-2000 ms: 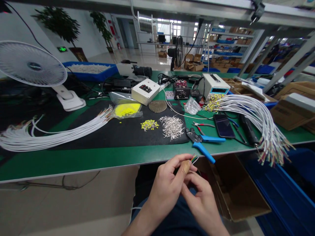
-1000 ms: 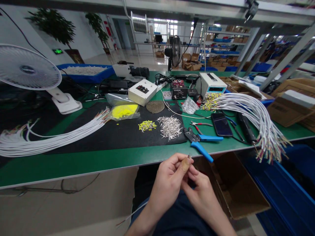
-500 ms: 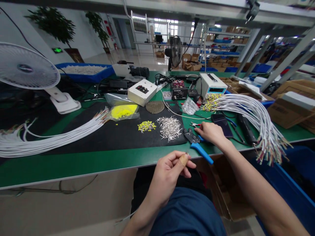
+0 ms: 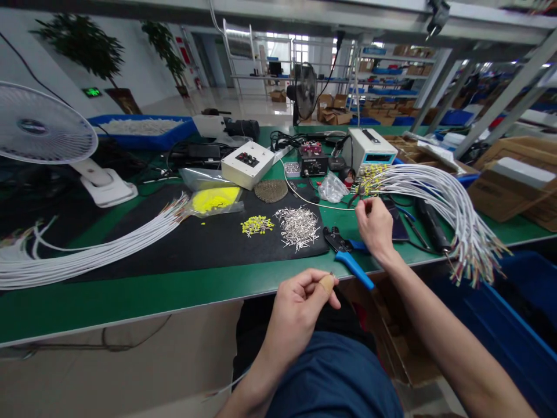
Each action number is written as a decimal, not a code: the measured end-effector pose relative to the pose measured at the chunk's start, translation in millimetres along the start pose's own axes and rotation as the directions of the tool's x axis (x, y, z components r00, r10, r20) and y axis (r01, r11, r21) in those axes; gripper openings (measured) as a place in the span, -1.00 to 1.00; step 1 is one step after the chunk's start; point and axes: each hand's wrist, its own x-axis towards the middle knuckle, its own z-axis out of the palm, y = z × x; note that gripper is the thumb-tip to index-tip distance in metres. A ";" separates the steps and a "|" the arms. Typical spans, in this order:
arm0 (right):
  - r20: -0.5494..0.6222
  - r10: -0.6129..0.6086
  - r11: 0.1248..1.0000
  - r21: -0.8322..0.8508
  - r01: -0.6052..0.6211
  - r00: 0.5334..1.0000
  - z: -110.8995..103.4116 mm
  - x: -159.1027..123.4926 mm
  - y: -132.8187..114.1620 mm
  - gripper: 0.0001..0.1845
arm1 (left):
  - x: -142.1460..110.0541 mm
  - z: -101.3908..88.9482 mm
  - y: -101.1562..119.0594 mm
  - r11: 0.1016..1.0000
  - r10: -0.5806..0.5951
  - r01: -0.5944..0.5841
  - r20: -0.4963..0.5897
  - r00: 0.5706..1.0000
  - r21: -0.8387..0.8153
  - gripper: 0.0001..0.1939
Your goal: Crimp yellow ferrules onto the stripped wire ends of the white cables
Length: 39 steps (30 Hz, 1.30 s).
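My left hand (image 4: 300,305) is closed in a pinch over the table's front edge, a tan covering on its thumb. A tiny wire end (image 4: 332,273) shows at its fingertips, and a thin white cable (image 4: 224,389) trails out below the forearm. My right hand (image 4: 375,223) is closed around small cutters, mostly hidden, with a dark tip (image 4: 353,198) poking out to the left. Just below it lies a blue-handled crimping tool (image 4: 354,270). Left of that tool are a heap of silvery pins (image 4: 298,226) and a smaller pile of yellow-ended terminals (image 4: 256,224).
Bundled white cables lie at left (image 4: 108,249) and right (image 4: 439,191). Behind the piles are a bag of yellow pieces (image 4: 216,199), a white switch box (image 4: 248,164) and a power supply (image 4: 372,148). A fan (image 4: 47,125) stands at left. A dark screwdriver-like tool (image 4: 433,226) lies at right.
My right hand has lifted the small red-handled cutters from beside the crimping tool and moved away from me. My left hand keeps its pinch almost in place.
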 end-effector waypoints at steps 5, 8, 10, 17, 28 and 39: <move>0.042 0.157 0.871 0.464 -0.158 0.987 -63.0 -29.5 10.1 -0.74 | 1.6 5.9 4.7 0.993 -0.008 -0.005 0.110 0.994 0.117 -0.70; 0.193 0.220 0.714 0.636 -0.293 0.956 -112.8 -76.5 26.3 -0.81 | 6.5 19.8 6.3 0.985 -0.034 -0.004 0.215 0.976 0.171 -0.69; 0.294 0.274 0.631 0.663 -0.402 0.915 -140.2 -114.9 39.5 -0.78 | 12.7 34.3 3.5 0.981 -0.055 0.000 0.281 0.958 0.192 -0.70; 0.454 0.412 0.550 0.568 -0.613 0.790 -179.0 -217.6 81.6 -0.67 | 42.5 104.4 -32.3 0.966 -0.142 0.000 0.529 0.836 0.259 -0.62; 0.392 0.444 0.690 0.424 -0.587 0.806 -183.4 -237.4 131.2 -0.62 | 70.7 178.9 -84.4 0.946 -0.250 0.044 0.637 0.729 0.320 -0.66; 0.393 0.394 0.776 0.343 -0.530 0.831 -193.0 -230.0 130.4 -0.67 | 68.0 195.7 -85.0 0.936 -0.278 0.056 0.631 0.724 0.347 -0.71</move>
